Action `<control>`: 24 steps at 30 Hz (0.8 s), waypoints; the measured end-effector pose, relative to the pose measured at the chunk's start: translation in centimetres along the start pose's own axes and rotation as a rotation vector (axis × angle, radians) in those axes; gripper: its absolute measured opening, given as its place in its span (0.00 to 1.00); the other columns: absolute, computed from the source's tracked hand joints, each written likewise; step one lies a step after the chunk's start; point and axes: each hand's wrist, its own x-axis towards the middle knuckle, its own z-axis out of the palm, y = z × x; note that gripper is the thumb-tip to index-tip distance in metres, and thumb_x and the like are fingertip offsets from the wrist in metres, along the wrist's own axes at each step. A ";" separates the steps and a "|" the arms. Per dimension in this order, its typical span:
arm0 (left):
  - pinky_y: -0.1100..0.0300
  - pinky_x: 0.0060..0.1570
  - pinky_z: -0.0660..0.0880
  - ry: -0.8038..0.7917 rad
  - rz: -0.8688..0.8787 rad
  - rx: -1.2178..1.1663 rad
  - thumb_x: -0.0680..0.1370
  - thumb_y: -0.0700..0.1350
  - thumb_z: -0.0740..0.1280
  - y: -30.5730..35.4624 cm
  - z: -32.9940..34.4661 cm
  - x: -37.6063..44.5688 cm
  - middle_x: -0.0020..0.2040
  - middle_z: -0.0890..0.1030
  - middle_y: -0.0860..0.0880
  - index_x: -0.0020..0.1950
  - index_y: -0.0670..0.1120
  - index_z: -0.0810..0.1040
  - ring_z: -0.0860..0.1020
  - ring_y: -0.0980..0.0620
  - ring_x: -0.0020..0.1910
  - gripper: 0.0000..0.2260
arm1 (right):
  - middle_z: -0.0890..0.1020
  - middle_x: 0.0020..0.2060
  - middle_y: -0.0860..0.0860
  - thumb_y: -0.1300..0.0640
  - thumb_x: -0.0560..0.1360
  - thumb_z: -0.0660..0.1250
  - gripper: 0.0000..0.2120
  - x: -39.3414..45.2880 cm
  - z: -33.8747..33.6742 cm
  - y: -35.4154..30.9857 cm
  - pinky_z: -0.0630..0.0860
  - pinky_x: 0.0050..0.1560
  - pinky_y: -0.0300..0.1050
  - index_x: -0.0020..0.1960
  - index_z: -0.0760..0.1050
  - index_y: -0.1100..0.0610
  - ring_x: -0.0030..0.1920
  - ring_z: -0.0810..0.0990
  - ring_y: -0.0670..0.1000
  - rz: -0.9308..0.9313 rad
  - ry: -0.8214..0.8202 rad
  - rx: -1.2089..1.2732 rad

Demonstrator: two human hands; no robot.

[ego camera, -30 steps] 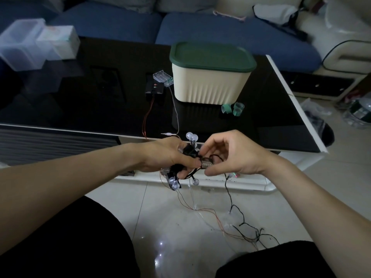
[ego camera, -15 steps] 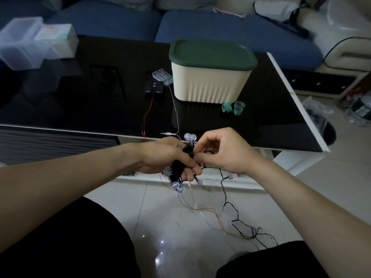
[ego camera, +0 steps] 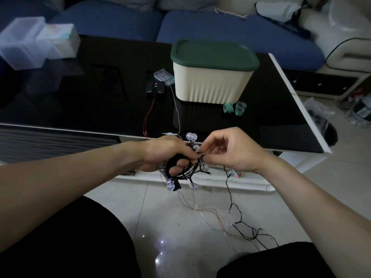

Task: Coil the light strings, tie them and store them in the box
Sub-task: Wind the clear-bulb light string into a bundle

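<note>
Gripping the coiled black-wired string of clear bulb lights (ego camera: 181,169), left hand (ego camera: 164,153) is clenching the bundle above the floor; right hand (ego camera: 226,149) is pinching the wire beside it. Judgement: keeping each loop even, the dangling tail (ego camera: 230,197) taut.

- Home living room: blue sofa (ego camera: 230,29) running along 12 o'clock
- Glossy black coffee table (ego camera: 80,97) sitting on pale tiled floor (ego camera: 180,227)

battery packs (ego camera: 160,83) + tape rolls (ego camera: 234,108) flanking box (ego camera: 210,85)
</note>
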 end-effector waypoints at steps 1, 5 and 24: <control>0.58 0.30 0.62 0.011 0.010 0.001 0.79 0.41 0.65 0.0 0.0 0.0 0.27 0.68 0.48 0.45 0.38 0.75 0.66 0.51 0.23 0.07 | 0.86 0.37 0.48 0.65 0.69 0.79 0.08 0.0 0.0 0.0 0.79 0.41 0.35 0.44 0.83 0.56 0.37 0.83 0.43 0.005 0.020 -0.019; 0.61 0.29 0.69 0.125 0.071 -0.035 0.81 0.42 0.63 0.3 -0.1 0.0 0.27 0.71 0.48 0.41 0.41 0.76 0.69 0.51 0.24 0.10 | 0.85 0.34 0.54 0.50 0.69 0.79 0.11 -0.1 -0.5 0.2 0.75 0.35 0.39 0.41 0.83 0.57 0.32 0.78 0.45 0.027 0.162 -0.058; 0.57 0.38 0.77 0.020 0.138 -0.134 0.83 0.43 0.60 0.2 0.6 -0.2 0.34 0.79 0.41 0.42 0.38 0.74 0.79 0.47 0.31 0.12 | 0.78 0.30 0.54 0.65 0.71 0.76 0.07 0.5 0.9 0.0 0.71 0.35 0.41 0.42 0.80 0.67 0.32 0.74 0.46 -0.036 0.052 -0.015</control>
